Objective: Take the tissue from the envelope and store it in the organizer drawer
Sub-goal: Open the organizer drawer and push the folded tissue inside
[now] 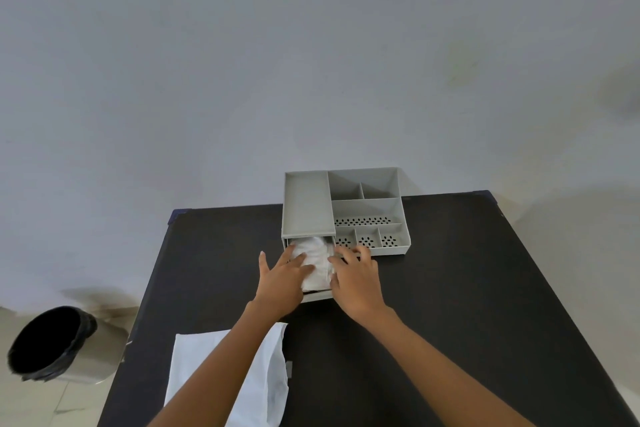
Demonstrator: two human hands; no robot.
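A grey desk organizer (367, 208) stands at the far middle of the black table (450, 288). Its drawer (317, 295) on the left side is pulled out toward me. A crumpled white tissue (317, 263) lies in the drawer. My left hand (282, 279) rests flat on the tissue's left part, fingers spread. My right hand (356, 279) presses on the tissue's right edge and the drawer's right side. The white envelope (270, 378) lies flat on the table near me, partly hidden under my left forearm.
A black-lined waste bin (52, 343) stands on the floor left of the table. A plain wall rises behind the organizer. The organizer's open compartments on the right hold nothing that I can see.
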